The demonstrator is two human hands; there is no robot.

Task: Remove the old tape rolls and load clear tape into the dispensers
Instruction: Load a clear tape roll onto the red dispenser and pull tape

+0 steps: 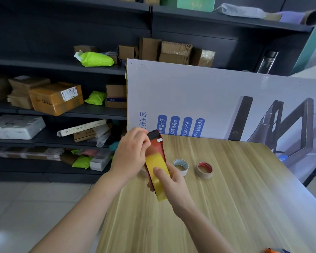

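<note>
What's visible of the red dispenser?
Red dispenser, plastic-looking, with a black toothed cutter and small white tab at its far end, yellow tape loaded. Held tilted above the table: right hand grips the roll end, thumb on the tape; left hand pinches near the cutter.

Dispenser (pixel 159 148) is orange-red with a black toothed head, and the tape roll (pixel 153 164) in it is bright yellow. Counter (pixel 235 207) is pale wood grain with long streaks. The white-cored roll (pixel 181 166) has a greyish dotted print inside; the red-cored roll (pixel 204 170) is beige outside. Shelves (pixel 91 70) are dark grey, the boxes (pixel 56 98) brown, the mailer bags (pixel 95 59) lime green. The board (pixel 190 92) is white with blue labels.
</note>
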